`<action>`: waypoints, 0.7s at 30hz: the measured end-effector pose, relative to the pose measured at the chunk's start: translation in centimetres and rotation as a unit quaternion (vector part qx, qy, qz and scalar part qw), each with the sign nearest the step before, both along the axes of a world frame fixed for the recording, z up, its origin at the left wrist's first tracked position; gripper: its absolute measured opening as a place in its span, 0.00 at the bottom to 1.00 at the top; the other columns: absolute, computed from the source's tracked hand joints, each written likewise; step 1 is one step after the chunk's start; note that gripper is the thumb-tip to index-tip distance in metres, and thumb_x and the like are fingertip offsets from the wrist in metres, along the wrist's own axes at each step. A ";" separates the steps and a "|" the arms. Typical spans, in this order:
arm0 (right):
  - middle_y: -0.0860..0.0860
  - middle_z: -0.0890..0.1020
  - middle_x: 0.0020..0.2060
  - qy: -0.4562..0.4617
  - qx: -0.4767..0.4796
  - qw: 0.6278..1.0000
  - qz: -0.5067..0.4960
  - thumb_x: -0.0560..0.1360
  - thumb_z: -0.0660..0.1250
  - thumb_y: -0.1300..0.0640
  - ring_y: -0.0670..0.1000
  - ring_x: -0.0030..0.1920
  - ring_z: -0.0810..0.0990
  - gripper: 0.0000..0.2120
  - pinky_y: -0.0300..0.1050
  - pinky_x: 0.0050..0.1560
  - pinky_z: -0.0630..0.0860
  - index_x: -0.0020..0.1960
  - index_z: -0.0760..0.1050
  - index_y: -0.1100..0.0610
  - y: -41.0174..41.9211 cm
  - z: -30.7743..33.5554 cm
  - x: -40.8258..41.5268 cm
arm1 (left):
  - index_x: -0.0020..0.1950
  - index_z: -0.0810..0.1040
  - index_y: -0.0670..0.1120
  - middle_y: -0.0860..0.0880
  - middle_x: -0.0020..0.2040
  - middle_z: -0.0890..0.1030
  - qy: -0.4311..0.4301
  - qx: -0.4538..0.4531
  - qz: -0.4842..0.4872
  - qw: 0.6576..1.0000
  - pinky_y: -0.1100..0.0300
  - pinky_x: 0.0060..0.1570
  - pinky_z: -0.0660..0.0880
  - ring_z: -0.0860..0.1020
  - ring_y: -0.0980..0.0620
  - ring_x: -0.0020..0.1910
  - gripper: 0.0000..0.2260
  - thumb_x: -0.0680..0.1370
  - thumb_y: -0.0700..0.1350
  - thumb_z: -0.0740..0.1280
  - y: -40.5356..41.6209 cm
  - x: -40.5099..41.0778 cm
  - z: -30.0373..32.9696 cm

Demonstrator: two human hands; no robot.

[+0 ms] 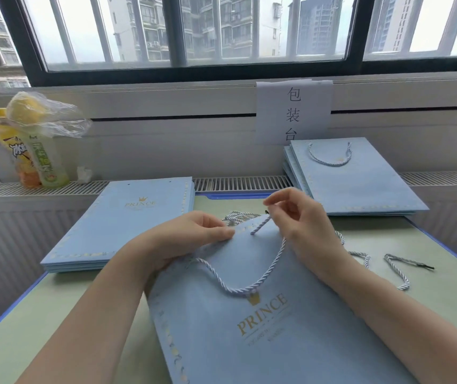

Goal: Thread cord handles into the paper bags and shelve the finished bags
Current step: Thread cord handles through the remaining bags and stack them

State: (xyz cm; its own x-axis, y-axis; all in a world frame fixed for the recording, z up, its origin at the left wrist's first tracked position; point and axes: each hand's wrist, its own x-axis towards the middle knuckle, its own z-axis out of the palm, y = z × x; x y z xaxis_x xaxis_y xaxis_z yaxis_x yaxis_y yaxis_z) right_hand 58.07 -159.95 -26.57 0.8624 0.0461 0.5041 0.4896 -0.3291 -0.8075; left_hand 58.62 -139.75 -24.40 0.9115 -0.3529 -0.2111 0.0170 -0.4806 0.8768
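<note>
Bare table (429,295) lies right of the tilted bag (249,342), crossed only by loose cords (396,270); bag stacks (127,228) block both far corners.

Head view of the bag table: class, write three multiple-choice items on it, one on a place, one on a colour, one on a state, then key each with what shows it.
1. Where is the pile of bags whose top bag has a cord handle?
A. far right, below the paper sign
B. far left, by the bottles
C. under the person's arms

2. What colour is the print on the bags?
A. red
B. gold
C. black

3. What is the right hand doing?
A. lying flat on the table
B. holding a bottle
C. pinching a cord end at the near bag's top edge

Key: 1 A, a looped handle lies on that pile under the sign. 2 B, the near bag shows a gold crown and PRINCE. 3 C, its fingers close on the cord's dark tip.
</note>
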 end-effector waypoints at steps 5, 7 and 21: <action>0.49 0.76 0.33 0.063 0.112 0.988 -0.080 0.78 0.63 0.62 0.44 0.29 0.71 0.07 0.39 0.33 0.71 0.45 0.76 0.54 -1.8 0.7 1.2 | 0.40 0.82 0.47 0.52 0.35 0.82 -0.149 0.092 0.031 0.984 0.67 0.36 0.72 0.76 0.61 0.32 0.09 0.77 0.50 0.69 -0.4 0.3 -0.3; 0.49 0.75 0.33 0.047 0.134 0.985 -0.098 0.79 0.62 0.62 0.42 0.26 0.71 0.06 0.34 0.30 0.70 0.45 0.75 0.54 -2.1 0.9 1.2 | 0.38 0.80 0.48 0.55 0.33 0.80 -0.181 0.100 0.044 0.977 0.67 0.35 0.71 0.74 0.62 0.30 0.10 0.77 0.50 0.68 -0.7 0.5 -0.4; 0.54 0.74 0.32 0.247 0.337 0.884 0.212 0.74 0.62 0.67 0.45 0.28 0.73 0.05 0.35 0.30 0.74 0.46 0.77 0.64 -2.3 2.7 0.3 | 0.38 0.76 0.44 0.51 0.36 0.78 -0.303 0.065 0.274 0.910 0.54 0.43 0.71 0.75 0.48 0.39 0.12 0.79 0.48 0.64 0.2 1.3 -0.4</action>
State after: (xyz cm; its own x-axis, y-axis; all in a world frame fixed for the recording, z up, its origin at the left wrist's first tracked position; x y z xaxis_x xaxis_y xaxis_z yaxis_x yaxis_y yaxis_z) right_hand 58.34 -162.20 -23.91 0.9619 0.2511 0.1081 -0.0127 0.4362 -0.8998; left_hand 59.93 -139.57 -24.83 0.9060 0.1819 0.3821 -0.1828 -0.6461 0.7411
